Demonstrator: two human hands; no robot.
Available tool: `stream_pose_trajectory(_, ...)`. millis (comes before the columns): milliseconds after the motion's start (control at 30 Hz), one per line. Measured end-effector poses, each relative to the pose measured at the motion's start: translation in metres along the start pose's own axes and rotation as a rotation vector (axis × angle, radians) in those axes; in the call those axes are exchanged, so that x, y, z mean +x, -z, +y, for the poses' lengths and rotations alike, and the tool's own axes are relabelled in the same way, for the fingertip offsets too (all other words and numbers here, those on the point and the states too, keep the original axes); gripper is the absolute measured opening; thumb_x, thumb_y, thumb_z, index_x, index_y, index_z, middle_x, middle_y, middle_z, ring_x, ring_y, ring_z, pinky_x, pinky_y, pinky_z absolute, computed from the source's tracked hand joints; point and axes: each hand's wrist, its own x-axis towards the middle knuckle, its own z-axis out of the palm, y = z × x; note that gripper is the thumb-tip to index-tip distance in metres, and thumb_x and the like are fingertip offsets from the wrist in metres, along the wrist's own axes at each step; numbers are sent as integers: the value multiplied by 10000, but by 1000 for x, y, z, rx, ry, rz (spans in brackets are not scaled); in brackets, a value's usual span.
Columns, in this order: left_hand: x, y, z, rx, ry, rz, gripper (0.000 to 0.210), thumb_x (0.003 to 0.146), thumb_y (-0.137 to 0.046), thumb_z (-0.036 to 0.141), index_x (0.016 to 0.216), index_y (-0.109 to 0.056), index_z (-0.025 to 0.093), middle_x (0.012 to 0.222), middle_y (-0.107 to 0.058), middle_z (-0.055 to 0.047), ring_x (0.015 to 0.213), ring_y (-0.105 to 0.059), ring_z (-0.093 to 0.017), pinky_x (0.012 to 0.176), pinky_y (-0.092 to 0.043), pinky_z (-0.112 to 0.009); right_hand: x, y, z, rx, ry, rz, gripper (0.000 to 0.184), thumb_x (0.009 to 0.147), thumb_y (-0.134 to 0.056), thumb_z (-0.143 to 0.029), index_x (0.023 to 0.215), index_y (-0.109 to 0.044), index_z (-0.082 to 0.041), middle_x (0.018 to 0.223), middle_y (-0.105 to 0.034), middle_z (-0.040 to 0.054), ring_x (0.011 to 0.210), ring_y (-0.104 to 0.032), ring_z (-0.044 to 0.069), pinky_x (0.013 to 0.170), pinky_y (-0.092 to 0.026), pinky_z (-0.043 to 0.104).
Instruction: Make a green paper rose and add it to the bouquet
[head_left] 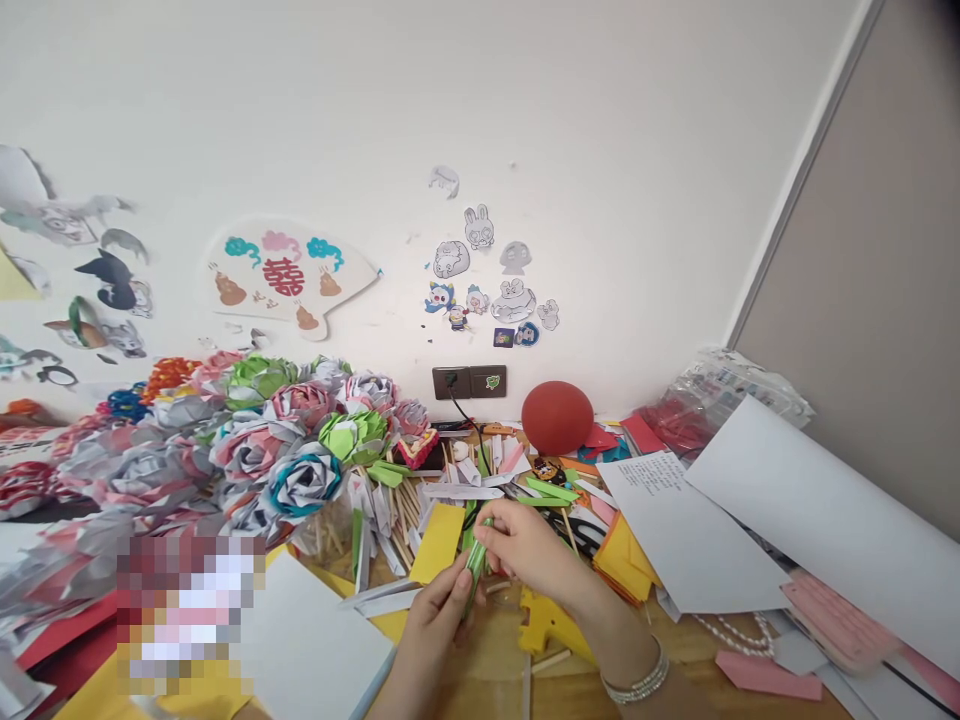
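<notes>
Between my hands is a narrow green folded paper strip, tilted and partly covered by fingers. My left hand pinches its lower part between thumb and fingers. At the upper end, my right hand is closed on the same strip, with its fingertips bent around it. A yellow paper piece lies just behind my left hand. Below my right wrist lies a yellow glue gun, partly hidden by the forearm. Folded green strips and white ones are scattered beyond the hands.
Large paper flowers crowd the left side. A red balloon rests near the wall by a socket with a plugged cable. White sheets, a bead string and a pink keyboard-like object lie at right.
</notes>
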Motion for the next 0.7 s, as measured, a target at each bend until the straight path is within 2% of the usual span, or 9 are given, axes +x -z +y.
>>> stream_pose_trajectory(133,-3,-4,5,58,-17,15,547,686,-561,640,816,-668,120,577,-478,37,369,-323,-40,393,-241,-199,-3,2,-3,-82,47,8,90,846,-439,-196,823,-526,-195,544,-501,-50,509,-461,99,491,-334,188)
stream_pose_trajectory(333,-4,-4,2,36,17,67,643,645,-581,666,958,-661,111,523,-362,72,412,-276,-55,393,-225,-193,-8,6,-14,-254,137,15,95,853,-446,-225,818,-532,-206,604,-492,-45,570,-474,114,538,-347,205)
stream_pose_trajectory(500,-4,-3,3,63,20,64,662,656,-560,675,999,-662,118,520,-339,77,419,-260,-56,396,-228,-186,-7,7,-10,-188,62,-58,81,851,-465,-249,892,-524,-212,619,-523,-42,528,-517,113,514,-387,205)
stream_pose_trajectory(600,-6,-3,2,220,-81,108,559,730,-526,615,994,-679,146,541,-474,34,486,-431,-114,465,-377,-222,-5,4,-4,-119,23,-71,76,837,-461,-214,883,-520,-203,564,-519,-48,497,-539,116,488,-414,200)
stream_pose_trajectory(667,-6,-2,1,369,-186,160,464,776,-519,537,989,-690,162,677,-625,-36,675,-569,-190,640,-473,-284,-2,-1,0,-114,-4,-45,96,827,-458,-190,887,-531,-195,506,-510,-55,471,-547,120,475,-420,199)
stream_pose_trajectory(700,-7,-1,-1,432,-227,180,431,794,-514,499,1002,-688,164,785,-674,-72,784,-598,-224,734,-480,-316,-1,-3,1,-117,-18,-28,107,821,-458,-183,892,-537,-191,481,-505,-60,450,-543,119,465,-418,198)
